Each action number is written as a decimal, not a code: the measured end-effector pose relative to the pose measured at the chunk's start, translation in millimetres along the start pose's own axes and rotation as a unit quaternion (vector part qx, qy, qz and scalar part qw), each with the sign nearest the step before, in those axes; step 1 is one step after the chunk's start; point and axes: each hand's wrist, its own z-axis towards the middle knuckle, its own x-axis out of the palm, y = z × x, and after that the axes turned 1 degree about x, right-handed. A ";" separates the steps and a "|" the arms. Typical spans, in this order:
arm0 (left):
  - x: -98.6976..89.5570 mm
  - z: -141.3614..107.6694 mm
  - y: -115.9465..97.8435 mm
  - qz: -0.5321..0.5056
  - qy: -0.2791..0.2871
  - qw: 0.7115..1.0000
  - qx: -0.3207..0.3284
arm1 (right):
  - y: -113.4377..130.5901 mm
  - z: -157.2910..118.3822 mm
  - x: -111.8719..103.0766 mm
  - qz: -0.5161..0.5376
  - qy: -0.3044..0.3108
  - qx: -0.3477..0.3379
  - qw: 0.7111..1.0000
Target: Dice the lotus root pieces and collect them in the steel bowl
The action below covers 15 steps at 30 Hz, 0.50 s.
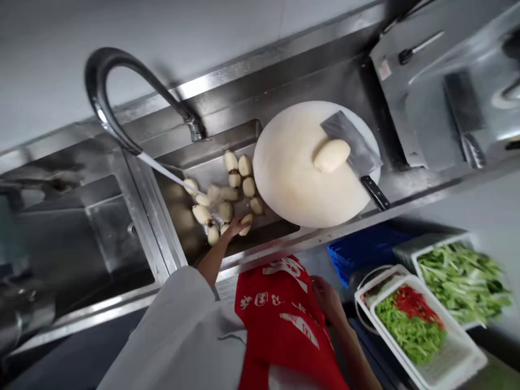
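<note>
My left hand (236, 225) reaches into the steel sink (169, 208), its fingers closed on a pale, peeled lotus root piece (246, 223). Several more lotus root pieces (202, 214) lie in the sink around it, under a stream of water (166, 172). To the right, a round white cutting board (284, 162) bears one large lotus root piece (332, 156), which rests partly over the blade of a cleaver (353, 142). My right hand (323, 295) hangs beside the red apron (280, 325); its fingers are mostly hidden.
A curved faucet (117, 59) arches over the sink. At the left is another basin (101, 233). Lower right, a white tub (459, 346) holds shredded green and red vegetables, beside a container of cut greens (463, 281). Another cleaver (465, 108) lies at the upper right.
</note>
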 end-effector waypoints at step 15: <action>-20.3 -30.0 -292.2 0.220 -0.268 0.922 0.171 | 117.4 172.4 -248.2 -0.343 -0.245 -0.192 0.886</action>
